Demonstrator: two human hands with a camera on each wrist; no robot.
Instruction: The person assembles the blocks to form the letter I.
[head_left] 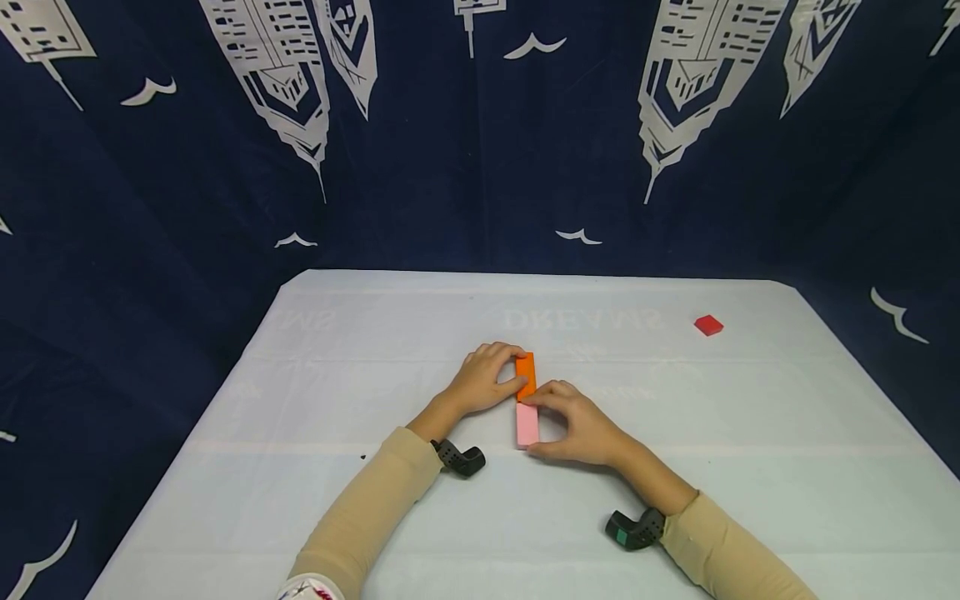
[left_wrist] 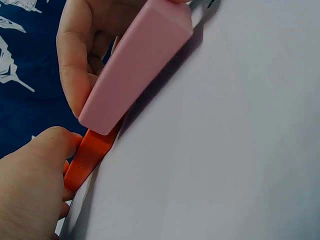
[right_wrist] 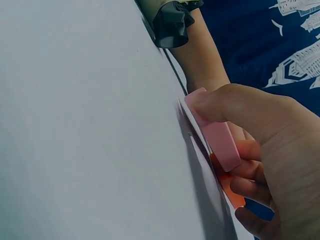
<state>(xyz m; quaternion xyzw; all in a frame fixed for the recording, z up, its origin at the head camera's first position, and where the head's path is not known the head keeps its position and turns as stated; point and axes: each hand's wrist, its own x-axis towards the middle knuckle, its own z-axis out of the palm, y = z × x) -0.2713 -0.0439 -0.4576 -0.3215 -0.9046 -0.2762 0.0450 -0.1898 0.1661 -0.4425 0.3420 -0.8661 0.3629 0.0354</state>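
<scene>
The orange block (head_left: 528, 375) is pinched by the left hand (head_left: 480, 382); just beside that thumb (head_left: 513, 386), the pink block (head_left: 527, 427) is gripped endwise by the right hand (head_left: 583, 427), seemingly for alignment.

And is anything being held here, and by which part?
The right hand holds the pink block by its two ends; the left hand holds the orange block at its far end and on its left side.

White table cover (head_left: 487, 533), head view: faint lettering (head_left: 583, 319) near far edge reads "DREAMS"; farther left, a faint fragment (head_left: 307, 320) reads "MS"; other faint marks illegible
</scene>
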